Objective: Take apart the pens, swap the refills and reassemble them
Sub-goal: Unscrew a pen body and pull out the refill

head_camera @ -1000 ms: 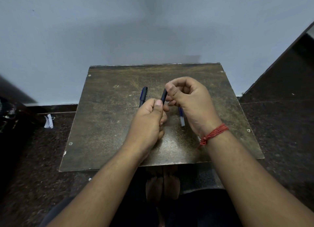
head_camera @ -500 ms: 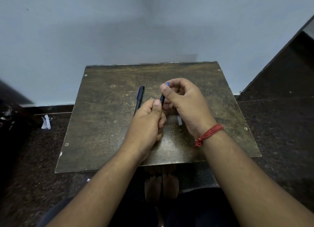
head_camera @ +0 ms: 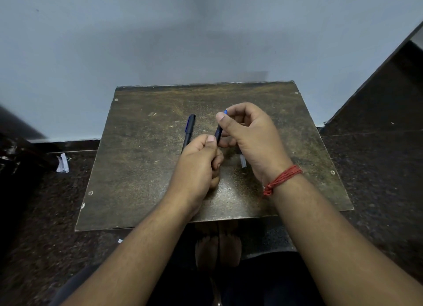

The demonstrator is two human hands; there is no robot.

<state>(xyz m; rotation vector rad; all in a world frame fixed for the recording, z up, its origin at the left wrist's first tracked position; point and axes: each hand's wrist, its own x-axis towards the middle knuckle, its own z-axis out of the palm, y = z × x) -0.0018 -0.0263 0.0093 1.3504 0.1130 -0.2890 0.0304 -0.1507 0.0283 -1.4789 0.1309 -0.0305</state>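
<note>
Both hands are working on one slim dark pen barrel [head_camera: 218,133], held just above the middle of the tabletop. The left hand [head_camera: 198,166] is wrapping its grip closed around the barrel's lower end, thumb on top; the right hand [head_camera: 248,134] is pinching the upper end between thumb and forefinger, where a small blue tip [head_camera: 226,111] is poking out past the thumb. This looks like the unscrewing or pulling-apart step, judging by the opposed holds. To do it well, the left hand should be keeping the lower part from turning while the right is twisting and drawing straight along the pen's axis, so any small loose part inside is not flying off.

A second dark pen with a blue clip [head_camera: 189,131] is lying on the worn brown tabletop [head_camera: 137,168] just left of the hands, partly hidden by the left hand. A small pale, translucent piece [head_camera: 242,162] is resting beside the right palm. Neither is blocking the work. White paper scraps [head_camera: 62,163] are lying on the dark floor, well apart.
</note>
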